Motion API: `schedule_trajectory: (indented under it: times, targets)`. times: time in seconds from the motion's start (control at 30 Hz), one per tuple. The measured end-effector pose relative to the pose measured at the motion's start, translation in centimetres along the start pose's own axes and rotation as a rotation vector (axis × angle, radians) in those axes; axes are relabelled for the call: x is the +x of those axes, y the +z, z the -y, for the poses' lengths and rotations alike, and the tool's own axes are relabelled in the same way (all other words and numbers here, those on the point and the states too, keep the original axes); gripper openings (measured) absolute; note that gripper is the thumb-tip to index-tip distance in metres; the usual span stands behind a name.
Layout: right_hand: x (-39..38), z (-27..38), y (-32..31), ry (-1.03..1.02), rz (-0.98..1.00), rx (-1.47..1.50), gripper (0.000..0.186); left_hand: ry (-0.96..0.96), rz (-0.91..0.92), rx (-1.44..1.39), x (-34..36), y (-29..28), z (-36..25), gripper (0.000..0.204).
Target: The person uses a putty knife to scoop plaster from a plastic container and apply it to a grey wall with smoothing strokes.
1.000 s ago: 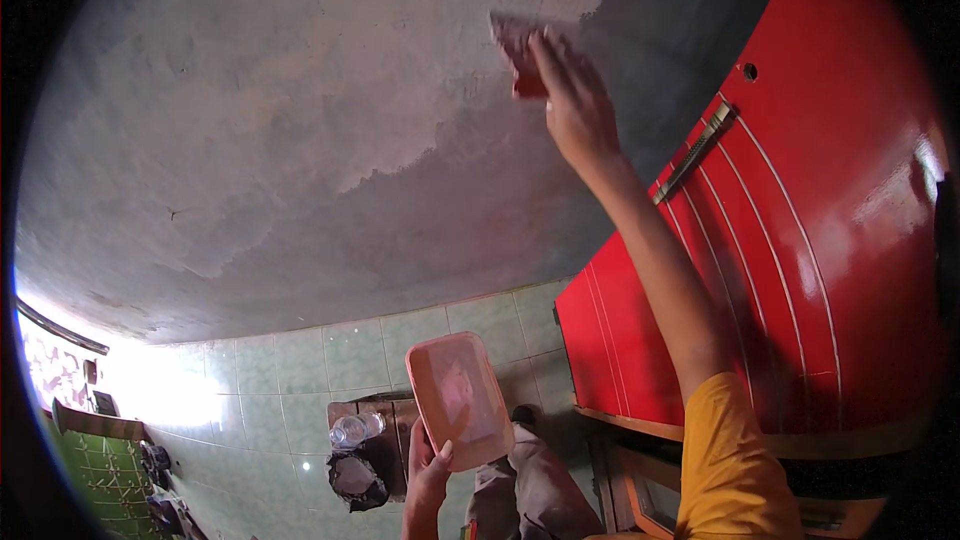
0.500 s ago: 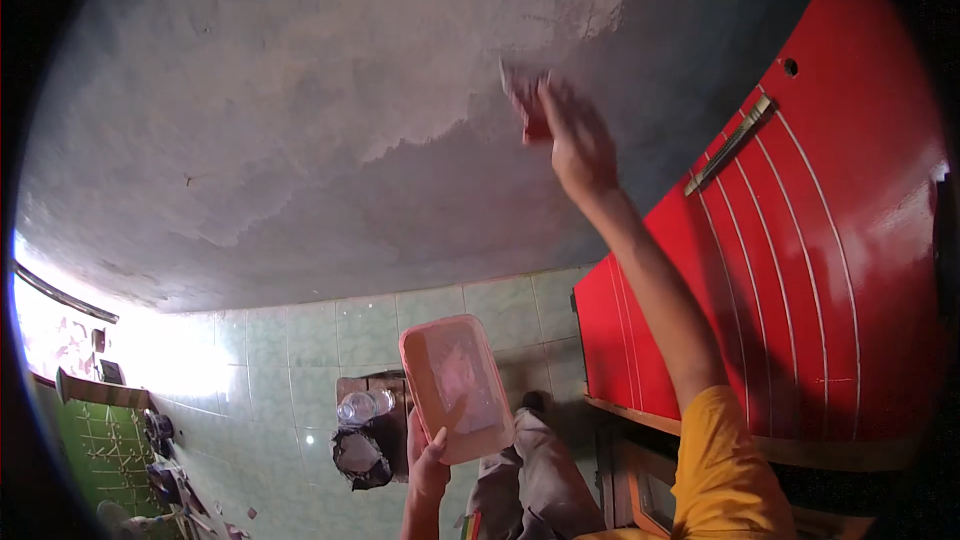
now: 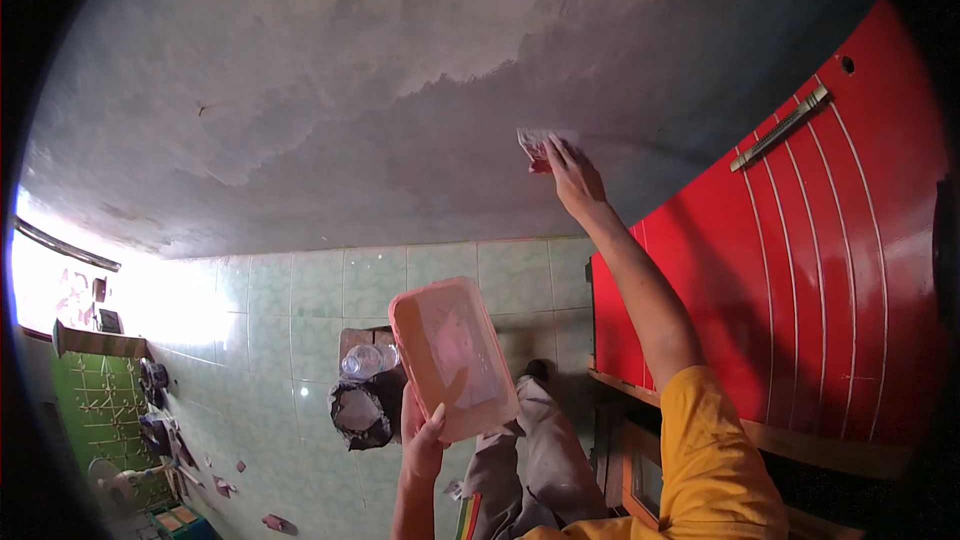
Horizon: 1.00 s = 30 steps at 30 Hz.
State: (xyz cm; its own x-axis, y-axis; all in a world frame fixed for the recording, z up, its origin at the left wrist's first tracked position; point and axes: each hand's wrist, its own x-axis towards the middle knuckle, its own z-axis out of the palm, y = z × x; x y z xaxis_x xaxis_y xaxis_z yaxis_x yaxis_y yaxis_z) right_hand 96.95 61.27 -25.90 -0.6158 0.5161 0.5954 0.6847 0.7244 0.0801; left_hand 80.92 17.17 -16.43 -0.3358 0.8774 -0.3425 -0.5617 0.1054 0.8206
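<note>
"Against the patchy grey wall (image 3: 330, 170), a worker's right hand (image 3: 580, 182) holds a paste-smeared scraper (image 3: 536, 147), just below the ragged border of the paler coat. And the fingers?"

"Stretched out close together over its face. The thumb is hidden, and I can't tell whether the edge touches the plaster."

"Pointing where?"

"Broad edge toward the worker's left, upper side nearly level; under those fingers the long axis is hard to read."

"And lower down?"

"Above the green-tiled floor (image 3: 320, 290), the left hand (image 3: 422, 445) pinches a pink rectangular tub (image 3: 418, 335) near its lower left corner, thumb over the rim, other fingers mostly out of sight. The tub's long axis leans, far end slightly left, open top facing up, pale paste inside."

"What else is lost?"

"The red door (image 3: 720, 310), cut off at right; a clear plastic container (image 3: 362, 362) beside the tub, its kind uncertain; the far left, washed out by glare."
</note>
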Motion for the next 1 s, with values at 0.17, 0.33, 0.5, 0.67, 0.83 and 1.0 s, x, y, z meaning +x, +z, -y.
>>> schedule_trajectory:
  times: [0.17, 0.33, 0.5, 0.67, 0.83, 1.0]
  targets:
    - [-2.1, 3.2, -6.0, 1.086, 0.251, 1.170, 0.032, 0.067, -0.027, 0.133, -0.4, 0.3, -1.0, 0.078]
    - [-1.7, 13.3, -20.3, 1.250, -0.053, 1.945, 0.028, 0.050, -0.115, 0.053, -1.4, 2.2, -3.9, 0.070]
    - [-4.2, 18.1, -30.1, 1.216, -0.205, 1.712, 0.021, 0.053, -0.086, 0.017, -2.3, 6.3, -8.7, 0.067]
    - [-5.5, 18.6, -32.5, 0.826, -0.247, 1.368, 0.025, -0.008, -0.064, -0.016, -5.1, 10.6, -11.9, 0.069]
    - [-5.0, 16.2, -33.1, 0.545, -0.222, 1.376, 0.035, -0.027, -0.044, -0.037, -6.0, 13.2, -13.6, 0.074]
    - [-3.4, 14.0, -32.1, 0.263, -0.289, 1.094, 0.038, -0.009, -0.015, 0.020, -6.4, 15.9, -14.9, 0.083]
